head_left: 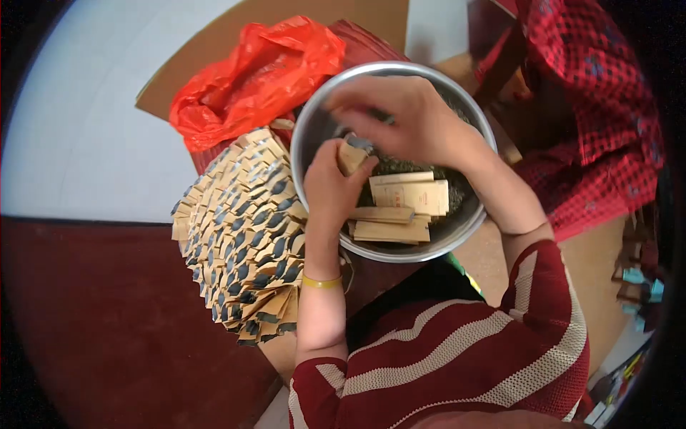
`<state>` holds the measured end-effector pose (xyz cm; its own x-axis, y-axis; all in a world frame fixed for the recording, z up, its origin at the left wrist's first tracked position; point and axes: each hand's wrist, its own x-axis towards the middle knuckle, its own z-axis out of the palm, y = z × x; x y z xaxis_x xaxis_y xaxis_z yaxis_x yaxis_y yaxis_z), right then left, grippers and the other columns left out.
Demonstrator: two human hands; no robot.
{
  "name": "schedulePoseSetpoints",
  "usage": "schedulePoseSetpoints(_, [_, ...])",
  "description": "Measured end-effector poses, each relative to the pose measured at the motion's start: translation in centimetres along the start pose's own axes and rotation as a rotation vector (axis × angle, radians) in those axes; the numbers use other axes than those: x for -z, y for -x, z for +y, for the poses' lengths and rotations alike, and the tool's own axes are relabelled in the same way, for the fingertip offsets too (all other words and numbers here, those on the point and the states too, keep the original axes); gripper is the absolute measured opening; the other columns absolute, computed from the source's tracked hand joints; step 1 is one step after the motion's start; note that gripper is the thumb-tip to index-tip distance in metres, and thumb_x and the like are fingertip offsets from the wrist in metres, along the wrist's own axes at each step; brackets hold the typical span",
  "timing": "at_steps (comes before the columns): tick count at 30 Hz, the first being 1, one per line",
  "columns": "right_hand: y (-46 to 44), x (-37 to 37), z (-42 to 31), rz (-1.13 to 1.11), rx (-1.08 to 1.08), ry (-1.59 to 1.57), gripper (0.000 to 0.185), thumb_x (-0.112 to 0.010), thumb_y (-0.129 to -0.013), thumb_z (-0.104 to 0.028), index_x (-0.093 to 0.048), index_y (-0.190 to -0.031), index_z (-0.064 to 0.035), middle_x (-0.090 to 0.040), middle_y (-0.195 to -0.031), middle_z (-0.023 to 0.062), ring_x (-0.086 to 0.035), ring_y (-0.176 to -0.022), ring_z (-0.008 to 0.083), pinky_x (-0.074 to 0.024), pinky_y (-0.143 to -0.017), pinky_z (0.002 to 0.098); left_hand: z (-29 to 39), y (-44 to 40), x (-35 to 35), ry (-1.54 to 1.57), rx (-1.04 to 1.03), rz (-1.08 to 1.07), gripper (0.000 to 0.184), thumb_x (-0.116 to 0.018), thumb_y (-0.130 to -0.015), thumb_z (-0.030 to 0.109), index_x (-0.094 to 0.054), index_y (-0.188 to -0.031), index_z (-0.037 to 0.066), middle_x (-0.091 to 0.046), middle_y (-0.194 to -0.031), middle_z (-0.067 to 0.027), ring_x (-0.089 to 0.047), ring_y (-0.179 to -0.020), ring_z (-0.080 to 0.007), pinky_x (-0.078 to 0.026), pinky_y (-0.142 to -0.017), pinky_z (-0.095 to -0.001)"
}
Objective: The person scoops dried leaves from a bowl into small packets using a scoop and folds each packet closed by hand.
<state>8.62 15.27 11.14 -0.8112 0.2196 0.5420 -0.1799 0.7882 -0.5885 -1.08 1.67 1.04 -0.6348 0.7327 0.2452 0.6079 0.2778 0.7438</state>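
Note:
My left hand [333,182] is over the left side of a steel bowl [391,68], closed around a small brown paper packet [351,156] with a dark upper end. Just above it is my right hand [400,114], its fingers smeared by motion; whether they hold anything does not show. Dark green dried leaves [400,166] lie in the bowl, partly covered by my hands. On top of them, near me, rest several flat brown paper packets [411,194], some with faint red print.
Left of the bowl stands a large stack of brown packets with dark ends [243,236]. Behind it is a crumpled red plastic bag [261,71]. A red-and-black checked cloth [586,86] is at the right. Brown cardboard [189,68] lies at the back.

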Motion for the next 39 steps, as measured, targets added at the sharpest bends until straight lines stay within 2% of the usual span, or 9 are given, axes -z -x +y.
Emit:
schedulePoseSetpoints(3, [1.7,2.3,-9.5,0.039,0.782,0.102,0.019,-0.064,-0.09,-0.021,-0.056,-0.081,-0.006,-0.067,-0.085,0.0029,-0.068,-0.076,0.0189,-0.053,-0.064,0.0303,2.1,0.3,-0.5,0.128,0.179,0.009,0.04,-0.082,-0.076,0.021,-0.061,-0.106,0.003,-0.068,-0.088,-0.0126,-0.065,-0.076,-0.0252,-0.051,-0.071,-0.0343])
schedulePoseSetpoints(4, [2.1,2.6,-9.3,0.043,0.738,0.125,0.019,-0.064,-0.09,-0.021,-0.056,-0.081,-0.006,-0.067,-0.085,0.0029,-0.068,-0.076,0.0189,-0.053,-0.064,0.0303,-0.5,-0.4,-0.8,0.123,0.058,-0.039,0.041,-0.083,-0.076,0.019,-0.061,-0.106,0.003,-0.068,-0.088,-0.0092,-0.063,-0.076,-0.0178,-0.05,-0.071,-0.0299])
schedulePoseSetpoints(16, [6.7,3.9,-6.8,-0.01,0.022,-0.006,0.025,-0.069,-0.071,-0.015,-0.068,-0.094,-0.0078,-0.065,-0.08,0.0059,-0.065,-0.074,0.0208,-0.0511,-0.067,0.0316,-3.6,0.9,-2.0,0.407,0.047,0.167,0.049,-0.083,-0.077,0.027,-0.058,-0.11,0.001,-0.067,-0.091,-0.015,-0.065,-0.081,-0.027,-0.05,-0.075,-0.0344])
schedulePoseSetpoints(17, [3.9,3.3,-4.8,0.088,0.234,0.139,0.022,-0.067,-0.079,-0.016,-0.066,-0.099,-0.0067,-0.067,-0.088,0.0057,-0.066,-0.078,0.0217,-0.0521,-0.067,0.0342,5.0,-0.7,3.0,0.137,0.454,-0.001,0.048,-0.083,-0.077,0.026,-0.058,-0.11,0.0,-0.067,-0.09,-0.0146,-0.063,-0.08,-0.0259,-0.05,-0.075,-0.0337])
schedulePoseSetpoints(18, [0.2,2.1,-1.4,0.192,0.434,0.287,0.02,-0.064,-0.086,-0.016,-0.064,-0.103,-0.0056,-0.069,-0.096,0.0055,-0.068,-0.082,0.0226,-0.0531,-0.068,0.0369,1.5,-0.5,1.4,0.214,0.274,0.046,0.048,-0.082,-0.077,0.025,-0.058,-0.109,0.0,-0.067,-0.09,-0.0139,-0.063,-0.08,-0.0244,-0.05,-0.075,-0.0333])
schedulePoseSetpoints(19, [-1.2,-0.4,2.1,0.265,0.239,0.054,0.017,-0.059,-0.085,-0.016,-0.063,-0.099,-0.0071,-0.069,-0.092,0.0063,-0.067,-0.081,0.0298,-0.0531,-0.069,0.0418,-1.9,-0.4,-0.3,0.288,0.093,0.081,0.047,-0.082,-0.078,0.024,-0.058,-0.109,-0.001,-0.067,-0.09,-0.0133,-0.062,-0.08,-0.0229,-0.049,-0.075,-0.0329])
schedulePoseSetpoints(22, [-0.8,-3.3,9.4,-0.487,-0.187,0.559,0.021,-0.066,-0.082,-0.02,-0.068,-0.098,-0.0077,-0.069,-0.094,0.0084,-0.066,-0.085,0.0306,-0.0522,-0.075,0.0416,-0.7,0.1,0.4,0.328,0.097,0.05,0.04,-0.081,-0.079,0.021,-0.059,-0.105,0.0,-0.065,-0.087,-0.0086,-0.057,-0.076,-0.0165,-0.048,-0.072,-0.0302])
schedulePoseSetpoints(28, [2.6,-6.2,13.6,-0.72,-0.045,0.881,0.019,-0.07,-0.077,-0.028,-0.071,-0.088,-0.0122,-0.069,-0.094,0.0068,-0.064,-0.097,0.0294,-0.0504,-0.081,0.0464,-1.2,-0.2,0.3,0.372,0.134,0.055,0.034,-0.08,-0.081,0.02,-0.059,-0.101,0.001,-0.06,-0.082,-0.0029,-0.051,-0.072,-0.0122,-0.044,-0.067,-0.0267])
schedulePoseSetpoints(39, [1.7,-6.5,12.5,-0.476,-0.233,-0.06,0.019,-0.066,-0.086,-0.018,-0.069,-0.099,-0.0045,-0.071,-0.087,0.0121,-0.069,-0.082,0.0248,-0.0531,-0.072,0.0375,-1.2,0.0,0.5,0.462,0.152,0.062,0.033,-0.08,-0.083,0.023,-0.06,-0.099,0.003,-0.058,-0.077,0.0018,-0.048,-0.069,-0.0073,-0.042,-0.063,-0.0226])
